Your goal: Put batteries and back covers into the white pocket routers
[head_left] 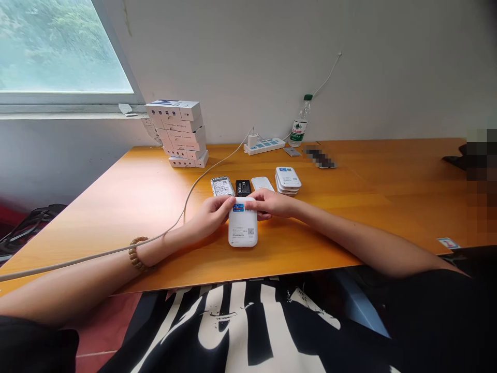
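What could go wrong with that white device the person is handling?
The white cable running past the left hand could snag that arm and jerk the white device. The right hand, working just beside the black battery, might knock it out of place.

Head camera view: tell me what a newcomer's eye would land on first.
First comes the white device near the front of the orange table, its top end held by the left hand and right hand. Behind it, a tall stack of white boxes stands at the far table edge beside the window. A water bottle stands by the wall.
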`<state>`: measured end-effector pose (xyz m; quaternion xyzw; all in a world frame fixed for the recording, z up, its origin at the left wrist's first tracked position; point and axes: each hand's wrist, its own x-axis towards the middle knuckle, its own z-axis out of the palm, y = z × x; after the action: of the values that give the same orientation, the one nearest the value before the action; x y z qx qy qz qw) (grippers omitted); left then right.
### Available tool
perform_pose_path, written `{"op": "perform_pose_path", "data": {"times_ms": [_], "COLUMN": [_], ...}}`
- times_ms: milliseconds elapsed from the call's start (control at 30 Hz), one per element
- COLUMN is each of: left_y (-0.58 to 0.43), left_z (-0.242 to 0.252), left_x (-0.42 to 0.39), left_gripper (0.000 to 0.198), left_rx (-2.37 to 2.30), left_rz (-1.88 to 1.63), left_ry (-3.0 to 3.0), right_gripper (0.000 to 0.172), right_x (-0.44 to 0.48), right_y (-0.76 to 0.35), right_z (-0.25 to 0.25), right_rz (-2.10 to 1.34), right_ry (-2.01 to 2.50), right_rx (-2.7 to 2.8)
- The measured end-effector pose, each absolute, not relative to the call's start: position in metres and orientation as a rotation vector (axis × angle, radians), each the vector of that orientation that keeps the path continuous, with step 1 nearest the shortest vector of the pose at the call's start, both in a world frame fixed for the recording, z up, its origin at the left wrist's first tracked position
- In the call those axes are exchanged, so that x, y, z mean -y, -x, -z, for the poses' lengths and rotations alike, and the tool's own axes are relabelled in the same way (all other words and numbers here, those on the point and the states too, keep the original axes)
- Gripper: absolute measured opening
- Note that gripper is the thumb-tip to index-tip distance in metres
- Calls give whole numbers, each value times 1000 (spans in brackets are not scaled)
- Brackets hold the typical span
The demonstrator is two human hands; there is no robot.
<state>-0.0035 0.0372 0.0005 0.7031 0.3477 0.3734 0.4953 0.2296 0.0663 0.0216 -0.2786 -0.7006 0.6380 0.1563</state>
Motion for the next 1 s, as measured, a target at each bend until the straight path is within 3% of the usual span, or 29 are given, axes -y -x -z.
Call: {"op": "perform_pose_path", "data": {"times_ms": [167,367,600,700,767,867,933,1000], "left_y": [5,5,9,9,7,4,4,3], "left_z": [5,4,4,5,4,0,-1,-2], "left_x": [-45,-39,-38,-39,-38,-35,-34,-33], "left_gripper": [58,62,53,52,52,53,55,56], "left_rx": [-840,-771,-744,-765,-798,-861,-887,-896], "left_rz": [-1048,-684,-577,-595,-639,-691,-675,-646], "left_ry": [-1472,-1458,-1622,-1592,-1533,-1468,-1499,-1557], "right_gripper": [50,48,50,49,47,83,106,115], "right_x": [-63,-65,-68,-68,-69,-68,-66,-63], "right_y": [-231,-230,-230,-230,-231,-232,-231,-229], "right_z": [-18,-14,-11,-15,-19,-20,-17,-13], "right_rz": [-2131,-1987,-1869,-1665,-1299,-740,-559,-488], "right_ry": [830,787,787,878,956,912,791,684], "right_rx": [2079,2022,2075,2206,2208,2173,2289,2419]}}
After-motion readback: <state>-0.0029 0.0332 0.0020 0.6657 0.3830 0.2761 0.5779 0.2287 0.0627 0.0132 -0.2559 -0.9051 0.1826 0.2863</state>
